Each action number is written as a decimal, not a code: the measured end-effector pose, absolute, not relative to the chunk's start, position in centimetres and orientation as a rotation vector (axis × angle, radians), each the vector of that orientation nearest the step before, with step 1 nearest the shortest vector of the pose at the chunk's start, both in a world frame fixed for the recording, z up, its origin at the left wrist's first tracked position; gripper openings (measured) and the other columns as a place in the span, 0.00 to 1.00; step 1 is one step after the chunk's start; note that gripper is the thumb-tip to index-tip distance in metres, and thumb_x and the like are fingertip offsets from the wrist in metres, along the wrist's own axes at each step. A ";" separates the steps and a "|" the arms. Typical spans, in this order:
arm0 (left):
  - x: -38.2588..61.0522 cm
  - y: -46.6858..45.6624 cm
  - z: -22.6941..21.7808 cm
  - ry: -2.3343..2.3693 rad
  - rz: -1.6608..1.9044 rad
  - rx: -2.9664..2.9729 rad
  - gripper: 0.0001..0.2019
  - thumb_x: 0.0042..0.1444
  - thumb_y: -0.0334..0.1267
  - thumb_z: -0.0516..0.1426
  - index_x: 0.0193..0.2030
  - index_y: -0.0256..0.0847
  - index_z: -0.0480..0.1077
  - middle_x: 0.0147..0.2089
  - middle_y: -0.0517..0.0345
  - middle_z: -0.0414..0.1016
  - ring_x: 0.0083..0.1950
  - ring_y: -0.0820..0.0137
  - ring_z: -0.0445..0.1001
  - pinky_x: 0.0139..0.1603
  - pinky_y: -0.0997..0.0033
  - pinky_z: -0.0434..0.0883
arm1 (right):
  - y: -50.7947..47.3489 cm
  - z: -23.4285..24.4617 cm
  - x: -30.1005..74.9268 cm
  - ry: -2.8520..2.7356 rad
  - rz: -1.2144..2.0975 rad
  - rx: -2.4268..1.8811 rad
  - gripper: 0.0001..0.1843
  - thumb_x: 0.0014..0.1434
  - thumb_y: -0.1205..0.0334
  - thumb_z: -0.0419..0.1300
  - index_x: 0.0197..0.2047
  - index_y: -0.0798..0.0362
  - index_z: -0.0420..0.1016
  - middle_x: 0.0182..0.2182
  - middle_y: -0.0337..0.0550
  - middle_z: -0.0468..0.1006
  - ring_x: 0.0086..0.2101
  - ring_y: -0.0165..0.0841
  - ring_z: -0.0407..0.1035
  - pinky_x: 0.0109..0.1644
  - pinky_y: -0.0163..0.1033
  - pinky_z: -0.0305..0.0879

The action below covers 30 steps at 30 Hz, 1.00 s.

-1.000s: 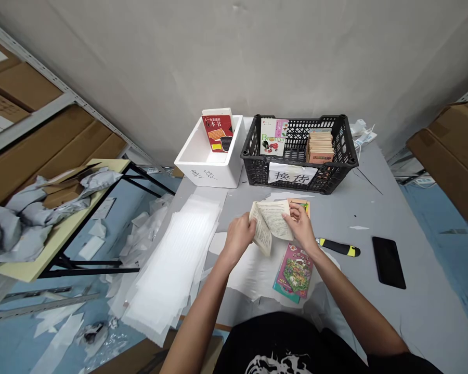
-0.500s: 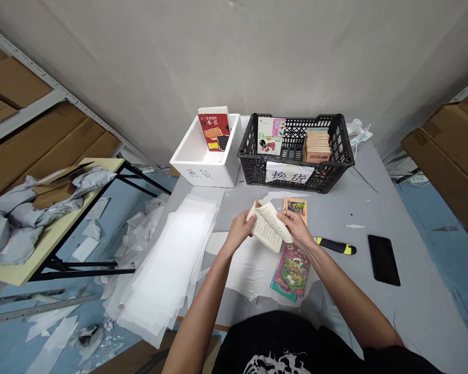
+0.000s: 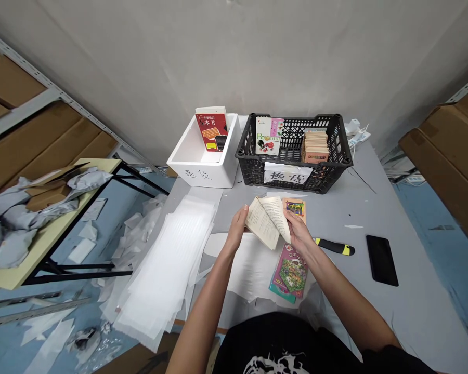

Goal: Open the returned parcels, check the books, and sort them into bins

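Note:
An opened book [image 3: 262, 222] with printed cream pages is held above the table between my two hands. My left hand [image 3: 238, 224] grips its left edge, fingers behind and hidden. At the right edge my right hand [image 3: 295, 224] pinches the other side of the pages. Just below lies a purple illustrated book [image 3: 292, 271], overlapping a teal book [image 3: 281, 293] on a white sheet [image 3: 245, 275]. Partly behind my right hand rests an orange-covered book [image 3: 295, 206]. A black and yellow utility knife [image 3: 334, 246] sits right of my right wrist.
A white foam box [image 3: 210, 174] holding books and a black crate [image 3: 296, 176] holding more books stand at the back. Stacked translucent sleeves [image 3: 171, 259] lie at left, a black phone [image 3: 382, 259] at right. A side table [image 3: 97, 182] carries grey packages.
The book's pages have opened wider and spread between my hands. My left hand has shifted slightly left and up to the book's outer edge. The view has moved a little.

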<state>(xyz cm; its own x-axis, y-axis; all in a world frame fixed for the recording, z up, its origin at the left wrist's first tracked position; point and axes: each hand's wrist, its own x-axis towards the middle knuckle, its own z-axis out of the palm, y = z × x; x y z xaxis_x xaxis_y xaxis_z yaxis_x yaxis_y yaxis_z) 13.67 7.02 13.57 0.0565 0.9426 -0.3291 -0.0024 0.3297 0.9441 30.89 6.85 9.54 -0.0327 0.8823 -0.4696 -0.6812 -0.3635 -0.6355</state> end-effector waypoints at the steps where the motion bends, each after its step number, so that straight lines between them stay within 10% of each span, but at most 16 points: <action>1: 13.8 6.8 13.4 1.322 0.964 0.973 0.29 0.49 0.60 0.56 0.47 0.36 0.71 0.44 0.48 0.76 0.41 0.63 0.74 0.35 0.69 0.71 | 6.9 9.5 31.0 -0.262 1.683 -1.002 0.17 0.36 0.55 0.74 0.28 0.50 0.74 0.24 0.34 0.79 0.31 0.35 0.75 0.35 0.37 0.71; 30: 11.2 7.7 14.3 1.213 0.889 0.947 0.24 0.42 0.53 0.64 0.38 0.32 0.75 0.34 0.50 0.79 0.34 0.66 0.76 0.34 0.71 0.70 | 9.0 11.4 36.3 -0.510 1.732 -1.067 0.17 0.41 0.52 0.71 0.32 0.52 0.76 0.28 0.42 0.81 0.32 0.39 0.76 0.35 0.40 0.72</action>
<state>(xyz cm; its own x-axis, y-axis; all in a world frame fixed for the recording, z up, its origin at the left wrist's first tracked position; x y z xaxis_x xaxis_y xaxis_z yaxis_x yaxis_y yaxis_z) 11.19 7.70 14.28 0.1374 0.9278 -0.3470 -0.0519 0.3565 0.9328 36.33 9.02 11.41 -0.1136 0.8998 -0.4212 -0.5283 -0.4137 -0.7414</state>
